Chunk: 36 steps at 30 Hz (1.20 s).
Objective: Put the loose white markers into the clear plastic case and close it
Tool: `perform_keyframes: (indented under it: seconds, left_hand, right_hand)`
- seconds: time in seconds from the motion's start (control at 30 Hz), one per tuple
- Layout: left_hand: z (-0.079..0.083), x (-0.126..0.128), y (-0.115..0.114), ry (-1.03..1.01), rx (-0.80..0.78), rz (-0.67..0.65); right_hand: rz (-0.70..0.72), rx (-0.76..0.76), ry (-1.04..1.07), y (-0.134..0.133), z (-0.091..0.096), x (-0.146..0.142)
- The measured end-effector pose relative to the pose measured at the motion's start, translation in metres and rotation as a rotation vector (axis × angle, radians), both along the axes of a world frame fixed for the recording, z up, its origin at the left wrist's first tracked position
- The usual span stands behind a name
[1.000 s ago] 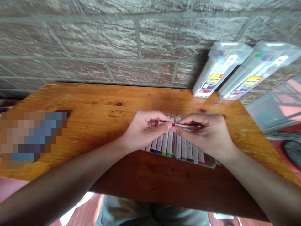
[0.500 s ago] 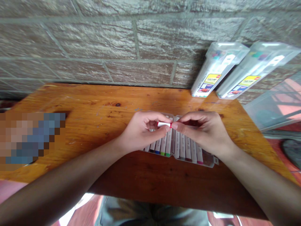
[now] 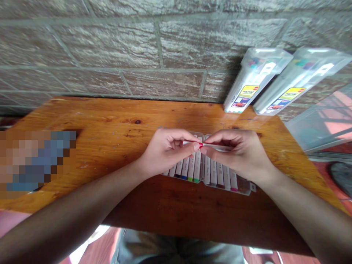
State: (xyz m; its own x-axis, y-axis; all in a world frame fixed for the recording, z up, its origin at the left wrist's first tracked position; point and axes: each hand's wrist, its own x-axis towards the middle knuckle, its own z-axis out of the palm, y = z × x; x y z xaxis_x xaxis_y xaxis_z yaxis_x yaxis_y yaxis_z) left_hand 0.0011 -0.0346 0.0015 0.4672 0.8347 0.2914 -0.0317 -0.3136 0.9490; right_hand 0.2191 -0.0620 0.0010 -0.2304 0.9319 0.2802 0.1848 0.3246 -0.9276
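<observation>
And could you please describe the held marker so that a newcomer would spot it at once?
On the table, find the open case. Above it, the left hand and right hand pinch one marker, white with some red. It is held crosswise, while the other markers lie side by side in the case.

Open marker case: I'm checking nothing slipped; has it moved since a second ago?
No; the open marker case keeps its place against the table knot.
</observation>
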Motion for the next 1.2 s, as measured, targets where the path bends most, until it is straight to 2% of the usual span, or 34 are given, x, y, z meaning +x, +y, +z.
perform_keyframes:
  seconds: [0.23, 0.6, 0.77, 1.0, 1.2]
  left_hand:
    - [-0.001, 0.0, 0.0, -0.034, -0.035, -0.017]
    - [-0.009, 0.0, 0.0, 0.019, 0.12, 0.016]
    - [-0.009, 0.0, 0.0, 0.039, 0.136, 0.048]
    - [-0.002, 0.0, -0.002, 0.07, 0.048, 0.019]
    - [-0.003, -0.001, -0.004, 0.06, -0.013, -0.007]
  right_hand:
    - [-0.02, 0.031, -0.022, 0.001, -0.002, 0.0]
    - [-0.018, 0.063, -0.066, 0.001, 0.002, 0.0]
    - [0.006, 0.048, -0.071, -0.001, 0.002, 0.001]
    - [0.015, 0.047, -0.069, -0.003, 0.001, 0.001]
    - [-0.029, 0.086, -0.091, -0.003, 0.001, 0.0]
